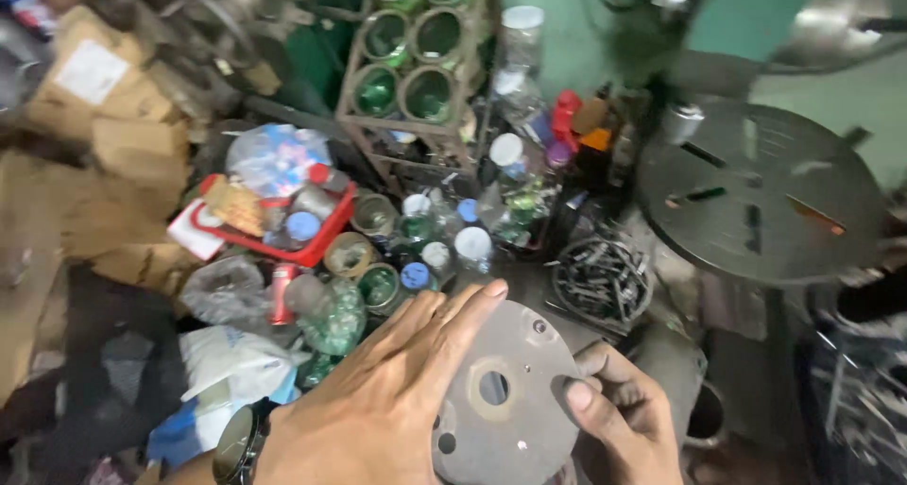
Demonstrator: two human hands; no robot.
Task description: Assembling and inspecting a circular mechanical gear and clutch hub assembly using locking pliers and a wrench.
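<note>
Hands grip a round grey metal disc [505,405] low in the view: left hand [397,391] lies flat, fingers extended across its face; right hand [619,414] pinches its rim. Jars [416,235] stand behind.

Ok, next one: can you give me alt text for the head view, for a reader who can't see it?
Two bare hands hold a round grey metal disc with a centre hole: the left hand lies flat on it, the right hand pinches its edge. Behind are jars, bottles, a red tray and a round slotted machine table.
</note>
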